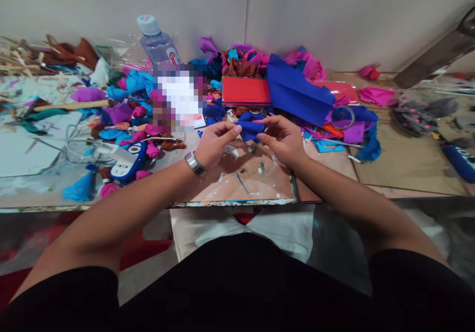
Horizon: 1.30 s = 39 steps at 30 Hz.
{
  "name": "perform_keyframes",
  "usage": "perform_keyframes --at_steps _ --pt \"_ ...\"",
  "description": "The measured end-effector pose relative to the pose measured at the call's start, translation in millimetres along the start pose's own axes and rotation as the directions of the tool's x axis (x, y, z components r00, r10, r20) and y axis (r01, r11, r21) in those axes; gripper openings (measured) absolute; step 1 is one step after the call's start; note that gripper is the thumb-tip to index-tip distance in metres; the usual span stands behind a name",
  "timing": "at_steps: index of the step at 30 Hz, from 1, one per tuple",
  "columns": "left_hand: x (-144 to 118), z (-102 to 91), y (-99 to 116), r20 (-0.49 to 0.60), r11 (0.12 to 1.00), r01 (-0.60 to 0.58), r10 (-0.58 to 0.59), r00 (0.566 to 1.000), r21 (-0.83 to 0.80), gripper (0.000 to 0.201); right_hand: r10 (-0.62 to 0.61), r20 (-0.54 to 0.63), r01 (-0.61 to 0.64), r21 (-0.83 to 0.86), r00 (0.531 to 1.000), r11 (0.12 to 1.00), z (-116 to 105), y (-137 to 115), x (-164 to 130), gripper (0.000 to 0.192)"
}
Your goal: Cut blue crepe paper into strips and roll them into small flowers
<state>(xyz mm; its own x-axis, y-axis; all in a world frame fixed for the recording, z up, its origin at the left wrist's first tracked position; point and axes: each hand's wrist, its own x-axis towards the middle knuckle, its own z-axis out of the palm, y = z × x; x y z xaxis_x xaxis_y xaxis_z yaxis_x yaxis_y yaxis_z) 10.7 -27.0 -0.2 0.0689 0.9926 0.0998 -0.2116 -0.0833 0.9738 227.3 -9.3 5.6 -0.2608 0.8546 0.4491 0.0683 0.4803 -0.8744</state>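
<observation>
Between my two hands, just above the middle of the table, is a small piece of dark blue fabric (249,130). My left hand (215,143) pinches its left end between thumb and fingers. At its right end, the thumb and fingers of my right hand (282,139) close on the fabric. It looks folded or rolled along its upper edge. Behind my hands lies a larger sheet of the same blue fabric (297,89), leaning over a red box (245,91). Whether anything sits inside the folded piece is hidden.
Heaped coloured scraps (118,109) cover the left and back. A bottle (158,40) stands behind a phone (181,99), partly blurred out. A blue power strip (129,161) with a white cable lies left. To the right are a tape roll (343,118), cardboard (404,159) and a grey feathery bundle (417,117).
</observation>
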Motion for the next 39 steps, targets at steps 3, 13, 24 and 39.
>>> perform_keyframes --at_steps 3,13,24,39 --pt "2.0 -1.5 0.3 -0.058 0.994 -0.063 0.068 0.996 0.087 0.048 0.008 0.003 -0.008 0.025 1.0 1.0 0.9 0.9 0.0 0.05" --pt "0.5 0.2 -2.6 -0.029 0.926 -0.235 0.255 0.967 0.294 0.048 0.045 0.021 -0.046 0.039 0.999 0.998 1.8 2.9 -0.1 0.053" --pt "0.6 -0.6 -3.0 -0.013 0.945 -0.235 0.245 0.97 0.229 0.048 -0.012 0.044 0.013 -0.033 0.999 0.999 -0.1 4.7 -1.8 0.047" --pt "-9.6 -3.8 -0.2 0.458 0.591 -0.488 0.215 0.862 0.642 0.04 -0.14 0.216 0.204 -0.308 0.966 0.929 -5.7 -6.8 0.2 0.035"
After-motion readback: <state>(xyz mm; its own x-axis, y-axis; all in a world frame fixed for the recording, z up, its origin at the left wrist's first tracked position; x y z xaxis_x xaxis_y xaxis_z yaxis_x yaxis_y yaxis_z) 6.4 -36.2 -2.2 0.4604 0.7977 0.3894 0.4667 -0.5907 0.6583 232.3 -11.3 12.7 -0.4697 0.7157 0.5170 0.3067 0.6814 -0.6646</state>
